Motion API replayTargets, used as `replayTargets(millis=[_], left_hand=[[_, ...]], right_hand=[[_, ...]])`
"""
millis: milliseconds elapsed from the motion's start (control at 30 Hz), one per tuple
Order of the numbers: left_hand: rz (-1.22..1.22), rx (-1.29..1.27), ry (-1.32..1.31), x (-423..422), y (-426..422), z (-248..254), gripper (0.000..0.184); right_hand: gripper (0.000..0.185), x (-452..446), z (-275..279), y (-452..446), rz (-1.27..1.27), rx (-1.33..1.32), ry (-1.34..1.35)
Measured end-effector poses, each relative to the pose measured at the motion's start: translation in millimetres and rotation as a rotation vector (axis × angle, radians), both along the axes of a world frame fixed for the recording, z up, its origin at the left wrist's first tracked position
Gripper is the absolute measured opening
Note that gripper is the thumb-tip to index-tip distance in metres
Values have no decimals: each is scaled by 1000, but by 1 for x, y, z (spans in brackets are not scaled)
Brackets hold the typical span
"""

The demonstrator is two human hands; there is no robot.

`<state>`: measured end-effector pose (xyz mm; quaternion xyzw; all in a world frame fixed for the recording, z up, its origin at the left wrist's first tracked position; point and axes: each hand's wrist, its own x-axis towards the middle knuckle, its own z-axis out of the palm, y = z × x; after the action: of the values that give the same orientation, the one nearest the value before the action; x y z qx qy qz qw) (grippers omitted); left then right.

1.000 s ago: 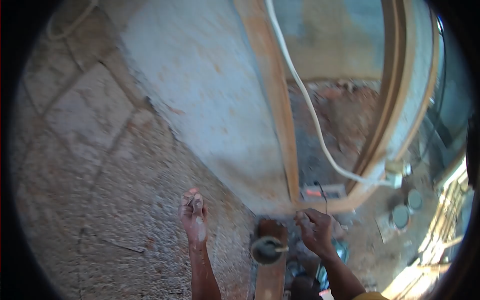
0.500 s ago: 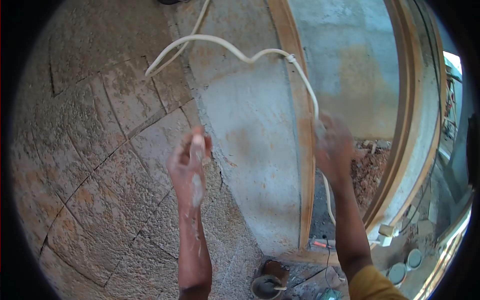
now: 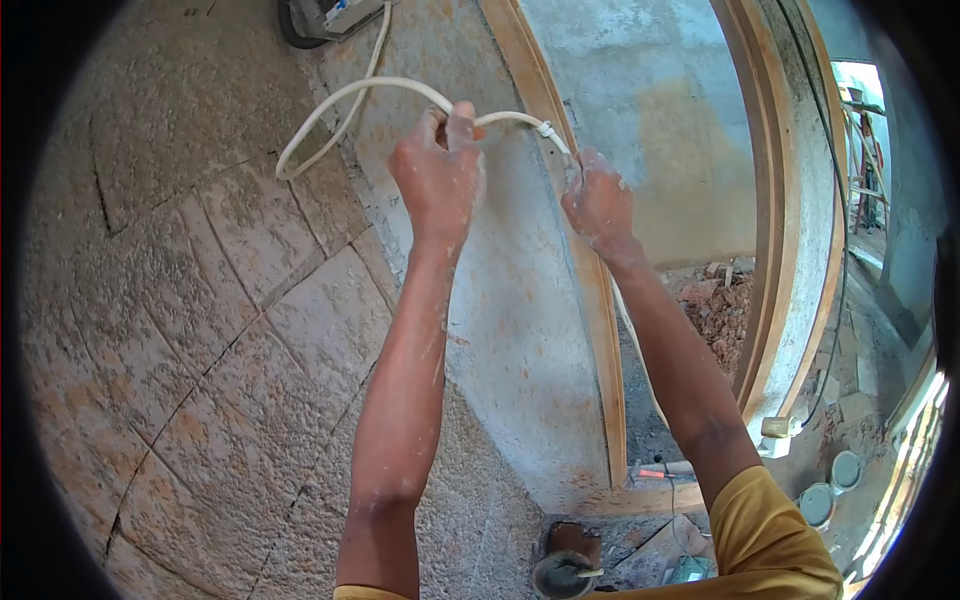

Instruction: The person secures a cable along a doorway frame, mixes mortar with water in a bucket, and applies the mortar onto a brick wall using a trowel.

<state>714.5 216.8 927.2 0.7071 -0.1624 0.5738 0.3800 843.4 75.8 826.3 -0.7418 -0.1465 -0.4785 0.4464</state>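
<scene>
A long white hose loops in front of the wall and runs across a grey strip of wall. My left hand, smeared with pale dust, is closed round the hose at the right side of the loop. Farther right, my right hand grips the same hose just below a small white clamp, beside a wooden door frame. From the right hand the hose hangs down behind the forearm. Its other end goes up to a wheeled machine, partly cut off at the top.
A rough floor or wall surface of stone-like slabs fills the left. Through the frame lies a heap of reddish rubble. Lower down are a dark bucket, an orange-handled tool and two pale buckets. A dark cable hangs at right.
My left hand has risen to the right and taken hold of the hose. My right hand has moved up and left along it. The view has shifted, showing more of the machine.
</scene>
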Motion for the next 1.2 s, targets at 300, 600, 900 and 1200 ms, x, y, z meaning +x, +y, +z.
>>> replayTargets(millis=[300,600,900,1200], left_hand=[[127,129,-93,41,15,33,30],[-29,57,73,73,35,51,29],[-172,87,95,96,21,29,29],[-148,38,8,100,-7,9,30]], right_hand=[[23,15,-31,10,148,142,-185],[23,31,-47,12,132,175,-228],[16,38,-78,4,112,210,-289],[8,47,-103,0,63,200,-354]])
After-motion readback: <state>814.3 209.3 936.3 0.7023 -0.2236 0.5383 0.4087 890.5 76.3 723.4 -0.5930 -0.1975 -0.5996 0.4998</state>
